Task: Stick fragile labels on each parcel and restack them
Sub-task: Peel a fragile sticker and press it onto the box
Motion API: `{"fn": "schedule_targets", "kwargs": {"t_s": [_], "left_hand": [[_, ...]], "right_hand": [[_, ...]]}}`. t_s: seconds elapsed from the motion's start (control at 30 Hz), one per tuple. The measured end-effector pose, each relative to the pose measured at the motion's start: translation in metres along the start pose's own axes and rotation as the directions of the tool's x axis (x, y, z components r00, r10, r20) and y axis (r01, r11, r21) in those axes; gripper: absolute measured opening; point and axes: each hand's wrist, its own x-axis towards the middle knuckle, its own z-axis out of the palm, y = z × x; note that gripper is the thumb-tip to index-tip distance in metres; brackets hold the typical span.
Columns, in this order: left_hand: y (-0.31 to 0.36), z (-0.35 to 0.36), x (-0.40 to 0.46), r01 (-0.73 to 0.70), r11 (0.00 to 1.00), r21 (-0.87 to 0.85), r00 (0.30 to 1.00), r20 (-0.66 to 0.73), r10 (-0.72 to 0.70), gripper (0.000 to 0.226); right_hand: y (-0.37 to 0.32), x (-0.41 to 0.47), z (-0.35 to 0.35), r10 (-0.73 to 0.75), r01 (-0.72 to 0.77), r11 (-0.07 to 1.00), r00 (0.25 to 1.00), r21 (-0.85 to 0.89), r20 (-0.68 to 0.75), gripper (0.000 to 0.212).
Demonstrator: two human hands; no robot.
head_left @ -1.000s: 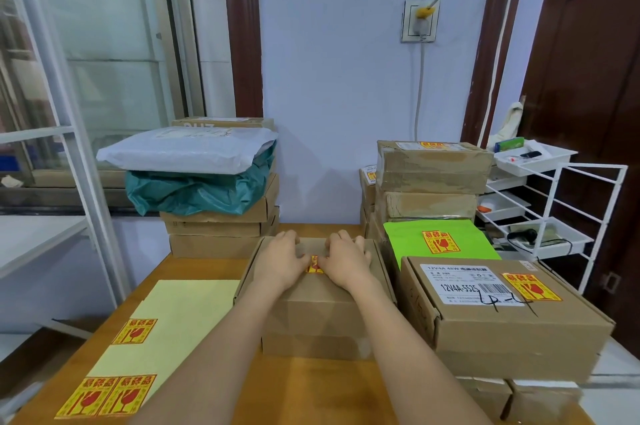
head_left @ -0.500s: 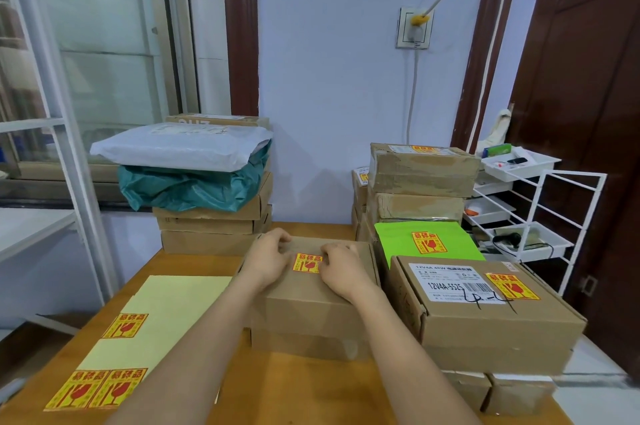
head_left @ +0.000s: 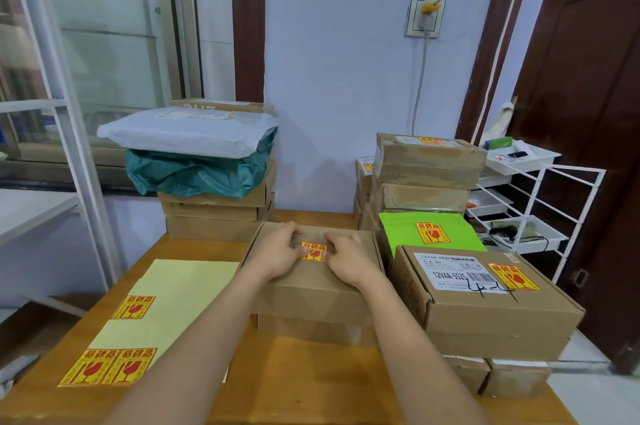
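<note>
Over on the left, a pale yellow backing sheet (head_left: pixel 173 307) lies flat on the wooden table (head_left: pixel 284 386), with spare fragile stickers (head_left: pixel 108 366) at its near corner. Behind it stands a pile of unlabelled parcels (head_left: pixel 214 213) topped by a white bag (head_left: pixel 187 132). Centre now: a brown box (head_left: pixel 313 289) sits on another box, and a red-and-yellow fragile label (head_left: pixel 314 251) lies flat on its lid, upright to the viewer, slightly wider than tall. The left hand (head_left: pixel 277 253) rests just left of the label, fingers bent, tips pressing its left edge; the right hand (head_left: pixel 349 260) mirrors it, fingertips on the right edge. Neither hand grips anything. To the right, a labelled box (head_left: pixel 485 289) sits just beside, with a green envelope (head_left: pixel 429 232) and stacked labelled parcels (head_left: pixel 427 168) behind.
</note>
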Motion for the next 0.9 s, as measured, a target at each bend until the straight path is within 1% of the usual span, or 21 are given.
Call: {"fn": "schedule_targets", "kwargs": {"t_s": [0.13,0.2,0.27,0.37,0.5,0.77,0.9], "left_hand": [[-0.003,0.004,0.002,-0.008,1.0,0.018,0.999,-0.036,0.009,0.036],[-0.003,0.005,0.002,-0.022,0.999,0.037,0.998,-0.059,0.024,0.036],[-0.004,0.006,0.003,-0.038,0.998,0.047,0.996,-0.077,0.041,0.035],[-0.004,0.009,0.002,-0.061,0.996,0.058,0.994,-0.089,0.066,0.03],[-0.005,0.011,0.003,-0.068,0.996,0.064,0.992,-0.102,0.075,0.026],[-0.002,0.006,0.002,-0.037,0.998,0.052,0.994,-0.099,0.043,0.023],[0.003,0.003,-0.004,-0.001,1.0,0.03,0.991,-0.137,0.005,0.017]], "right_hand": [[0.002,0.001,0.001,-0.011,0.011,0.998,1.0,0.064,-0.011,0.046],[0.002,0.002,0.002,-0.01,0.012,0.996,1.0,0.087,-0.025,0.049],[0.003,0.001,0.003,-0.015,0.019,0.996,0.999,0.087,-0.04,0.048],[0.005,-0.001,0.004,-0.044,0.047,0.998,0.997,0.035,-0.068,0.045],[0.007,0.001,0.006,-0.049,0.054,0.997,0.995,0.057,-0.085,0.044],[0.004,0.0,0.004,-0.063,0.067,0.997,0.993,0.04,-0.098,0.039],[0.003,-0.001,0.003,-0.057,0.06,0.998,0.993,0.026,-0.102,0.032]]}}
